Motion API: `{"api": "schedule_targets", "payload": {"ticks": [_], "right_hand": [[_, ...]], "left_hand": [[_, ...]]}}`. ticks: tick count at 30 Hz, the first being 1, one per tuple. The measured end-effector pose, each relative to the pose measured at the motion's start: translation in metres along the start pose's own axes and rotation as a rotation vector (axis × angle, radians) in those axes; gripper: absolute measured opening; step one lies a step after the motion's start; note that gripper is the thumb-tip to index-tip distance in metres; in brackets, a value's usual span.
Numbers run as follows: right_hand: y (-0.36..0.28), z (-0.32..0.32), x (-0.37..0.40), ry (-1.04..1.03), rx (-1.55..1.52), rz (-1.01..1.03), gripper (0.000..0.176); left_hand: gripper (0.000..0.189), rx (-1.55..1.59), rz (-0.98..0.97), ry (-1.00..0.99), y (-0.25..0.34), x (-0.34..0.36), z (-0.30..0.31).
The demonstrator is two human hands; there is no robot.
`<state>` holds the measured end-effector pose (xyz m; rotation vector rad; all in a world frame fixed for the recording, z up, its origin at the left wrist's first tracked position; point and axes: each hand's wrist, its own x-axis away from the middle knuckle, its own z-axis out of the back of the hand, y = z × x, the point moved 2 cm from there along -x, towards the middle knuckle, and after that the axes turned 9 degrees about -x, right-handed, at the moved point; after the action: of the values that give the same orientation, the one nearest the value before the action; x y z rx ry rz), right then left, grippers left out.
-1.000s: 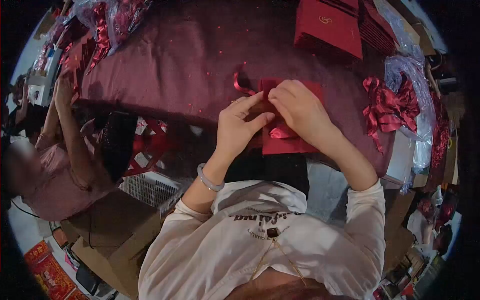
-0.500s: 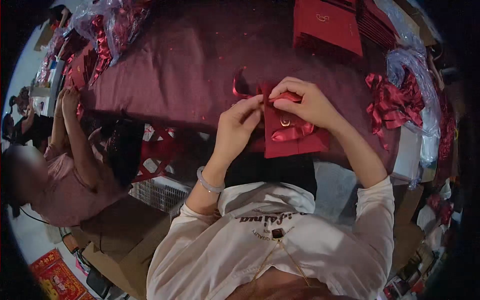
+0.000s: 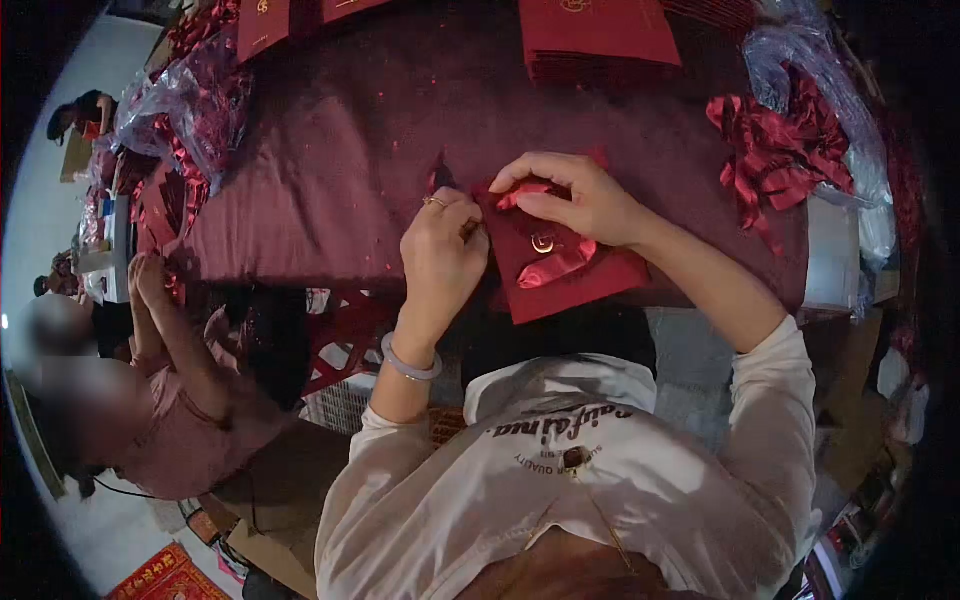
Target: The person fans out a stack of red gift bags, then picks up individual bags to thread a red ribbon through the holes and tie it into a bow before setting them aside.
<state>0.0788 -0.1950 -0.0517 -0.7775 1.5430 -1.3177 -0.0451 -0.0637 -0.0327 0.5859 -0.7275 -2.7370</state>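
Note:
A flat red paper packet [image 3: 600, 283] with a gold emblem lies at the front edge of the cloth-covered table, slightly tilted. Across its face runs a shiny red ribbon [image 3: 560, 264]. My right hand [image 3: 585, 200] rests over the packet's upper part, thumb and fingers closed on a fold of that ribbon. Beside the packet's left edge, my left hand [image 3: 443, 245] is closed with fingers curled. A dark red ribbon end [image 3: 439, 175] sticks out just beyond its knuckles, and the pinch itself is mostly hidden.
Stacked red packets [image 3: 600, 40] stand at the back. Loose red ribbons [image 3: 785, 150] and clear plastic wrap [image 3: 850, 120] lie at the right, more plastic [image 3: 190, 110] at the left. Another person [image 3: 190, 400] sits at the left, hands at the table edge. A white crate [image 3: 340, 405] is below.
My left hand has turned and curled its fingers, drawing slightly away from the packet's left edge. The packet has tilted a little under my right hand. The whole view has shifted.

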Motion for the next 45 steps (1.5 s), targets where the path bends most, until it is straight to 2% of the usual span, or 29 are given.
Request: {"api": "schedule_targets", "payload": {"ticks": [2, 3, 5, 6, 8, 9, 11, 12, 13, 15, 16, 17, 19, 20, 22, 24, 26, 30, 33, 34, 39, 41, 43, 45], "right_hand": [[0.000, 0.001, 0.001, 0.004, -0.089, -0.061, 0.019], [0.000, 0.001, 0.001, -0.017, -0.046, -0.014, 0.020], [0.000, 0.002, 0.001, -0.031, 0.100, 0.092, 0.020], [-0.004, 0.003, 0.000, -0.025, 0.097, 0.093, 0.020], [-0.011, 0.003, -0.002, -0.113, 0.110, -0.054, 0.021], [-0.010, 0.002, -0.001, -0.111, 0.106, -0.053, 0.021], [-0.009, 0.001, 0.000, -0.061, 0.080, 0.003, 0.022], [-0.006, 0.000, -0.001, -0.046, 0.124, 0.038, 0.022], [-0.006, -0.001, -0.001, -0.049, 0.123, 0.040, 0.022], [-0.006, -0.001, -0.001, -0.013, 0.149, 0.022, 0.021], [-0.006, -0.002, -0.001, -0.013, 0.149, 0.022, 0.021], [-0.005, -0.002, -0.001, -0.007, 0.131, 0.014, 0.020], [-0.004, -0.003, -0.001, -0.002, 0.114, 0.009, 0.018], [-0.004, -0.002, -0.001, 0.021, 0.119, -0.011, 0.019], [-0.003, -0.004, -0.001, 0.035, 0.121, -0.032, 0.021], [-0.004, -0.002, -0.001, 0.088, 0.091, -0.108, 0.021], [-0.002, -0.002, -0.002, 0.088, 0.101, -0.091, 0.021], [-0.002, -0.003, -0.002, 0.105, 0.093, -0.109, 0.021], [-0.001, -0.004, -0.002, 0.092, 0.119, -0.108, 0.018], [-0.003, -0.004, -0.002, 0.093, 0.121, -0.107, 0.018], [0.000, -0.003, -0.002, 0.134, 0.171, -0.073, 0.021], [0.000, -0.004, -0.002, 0.127, 0.189, -0.073, 0.021], [-0.001, -0.006, -0.004, 0.112, 0.208, -0.068, 0.021], [-0.004, -0.005, -0.003, 0.106, 0.232, -0.096, 0.021]], "left_hand": [[0.012, 0.037, -0.016, -0.114, -0.006, -0.004, 0.004], [0.012, 0.032, -0.016, -0.120, -0.009, -0.006, 0.010], [0.014, 0.087, 0.034, -0.296, -0.013, -0.011, 0.022], [0.017, 0.147, 0.085, -0.240, -0.022, -0.008, 0.026], [0.016, 0.031, 0.072, -0.139, -0.034, -0.003, 0.038], [0.016, -0.254, -0.119, 0.009, -0.027, -0.006, 0.052], [0.016, -0.229, -0.033, 0.224, -0.062, 0.004, 0.054], [0.013, -0.302, 0.175, 0.182, -0.075, 0.008, 0.059], [0.013, -0.305, 0.176, 0.184, -0.079, 0.013, 0.060], [0.008, -0.004, 0.205, 0.221, -0.087, 0.021, 0.060], [0.015, 0.312, 0.189, 0.271, -0.090, 0.021, 0.053], [0.015, 0.311, 0.191, 0.272, -0.091, 0.026, 0.051], [0.026, -0.384, 0.073, 0.469, -0.042, 0.034, 0.056], [0.027, -0.306, 0.195, 0.387, -0.020, 0.043, 0.052], [0.020, -0.089, 0.138, 0.243, 0.011, 0.063, 0.035], [0.017, -0.012, 0.129, 0.233, 0.026, 0.076, 0.021], [0.016, 0.096, 0.223, 0.192, 0.029, 0.090, 0.006], [0.037, 0.050, 0.176, 0.052, 0.031, 0.100, -0.007], [0.037, -0.091, 0.064, 0.067, 0.025, 0.095, -0.007], [0.034, -0.050, 0.121, 0.036, 0.022, 0.096, -0.009], [0.025, 0.043, 0.147, -0.105, 0.013, 0.101, 0.002], [0.023, 0.179, 0.189, -0.197, 0.004, 0.102, 0.003], [0.023, 0.164, 0.185, -0.215, 0.006, 0.099, 0.008], [0.031, 0.061, 0.122, -0.186, 0.010, 0.100, 0.009]]}}
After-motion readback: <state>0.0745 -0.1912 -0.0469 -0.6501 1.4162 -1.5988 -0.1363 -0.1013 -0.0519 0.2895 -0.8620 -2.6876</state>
